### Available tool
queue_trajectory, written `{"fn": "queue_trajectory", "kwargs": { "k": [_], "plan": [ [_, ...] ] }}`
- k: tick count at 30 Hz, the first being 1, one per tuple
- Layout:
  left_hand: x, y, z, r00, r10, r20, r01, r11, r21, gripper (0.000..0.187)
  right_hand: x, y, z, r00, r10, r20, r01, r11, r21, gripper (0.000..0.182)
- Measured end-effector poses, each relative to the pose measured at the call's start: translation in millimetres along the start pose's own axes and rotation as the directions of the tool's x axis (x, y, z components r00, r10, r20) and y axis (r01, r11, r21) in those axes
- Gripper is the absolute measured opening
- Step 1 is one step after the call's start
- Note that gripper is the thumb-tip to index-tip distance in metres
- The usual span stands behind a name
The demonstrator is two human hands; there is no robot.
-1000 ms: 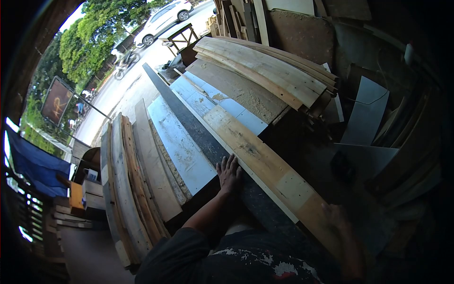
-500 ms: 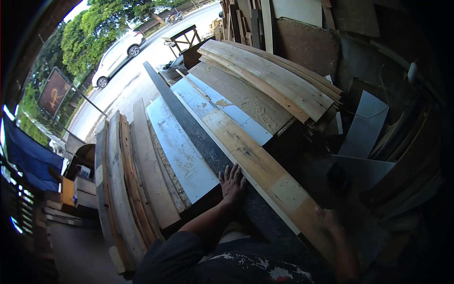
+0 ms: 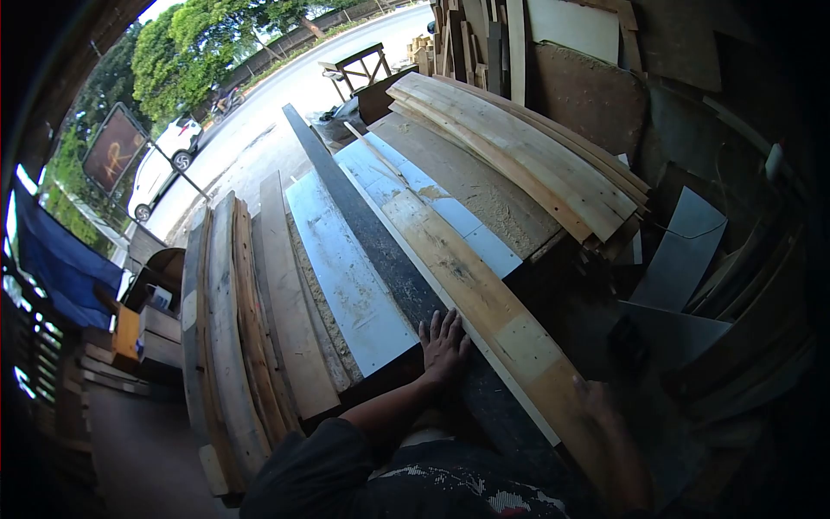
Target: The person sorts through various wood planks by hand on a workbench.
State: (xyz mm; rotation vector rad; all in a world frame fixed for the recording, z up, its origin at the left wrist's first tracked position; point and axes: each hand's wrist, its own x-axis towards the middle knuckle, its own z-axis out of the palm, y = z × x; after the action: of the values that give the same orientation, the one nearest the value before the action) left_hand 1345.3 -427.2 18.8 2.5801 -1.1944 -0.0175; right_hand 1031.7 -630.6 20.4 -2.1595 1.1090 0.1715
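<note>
A long tan wooden board (image 3: 471, 277) runs diagonally beside a pale raised edge strip, over a dark flat beam (image 3: 367, 229). My left hand (image 3: 444, 344) lies flat with fingers spread on the dark beam, its fingertips close to the pale strip. At the near end of the tan board, my right hand (image 3: 596, 400) is at the board's right edge; it is dim, and its fingers cannot be made out clearly. Light blue panels (image 3: 346, 277) dusted with sawdust flank the beam on both sides.
Long planks (image 3: 238, 329) lie at the left. More stacked boards (image 3: 519, 151) are at the upper right. Sheets and offcuts lean along the right side. A small wooden table (image 3: 356, 62) stands outside near a road with a white car (image 3: 164, 164).
The view has shifted, so the boards and my left hand appear further right. The white car has moved left along the road. Both hands keep about the same places on the wood.
</note>
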Motion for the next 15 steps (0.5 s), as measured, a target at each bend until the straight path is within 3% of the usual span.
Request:
{"fn": "queue_trajectory", "kwargs": {
  "k": [4,7,15],
  "plan": [
    [0.7,0.1,-1.0,1.0,-0.002,0.007,0.002,1.0,-0.001,0.058,9.0,-12.4,1.3,1.0,-0.026,-0.002,0.026,0.997,0.068,0.068],
    [0.7,-1.1,-0.8,1.0,0.005,0.001,-0.005,1.0,-0.005,0.058,13.8,-28.2,-4.1,0.997,0.043,0.058,-0.044,0.999,0.019,0.07],
    [1.1,-1.8,-2.3,1.0,0.004,0.012,-0.004,1.0,-0.009,0.058,44.2,-29.4,14.6,0.999,0.013,0.041,-0.013,1.0,-0.01,0.072]
  ]
}}
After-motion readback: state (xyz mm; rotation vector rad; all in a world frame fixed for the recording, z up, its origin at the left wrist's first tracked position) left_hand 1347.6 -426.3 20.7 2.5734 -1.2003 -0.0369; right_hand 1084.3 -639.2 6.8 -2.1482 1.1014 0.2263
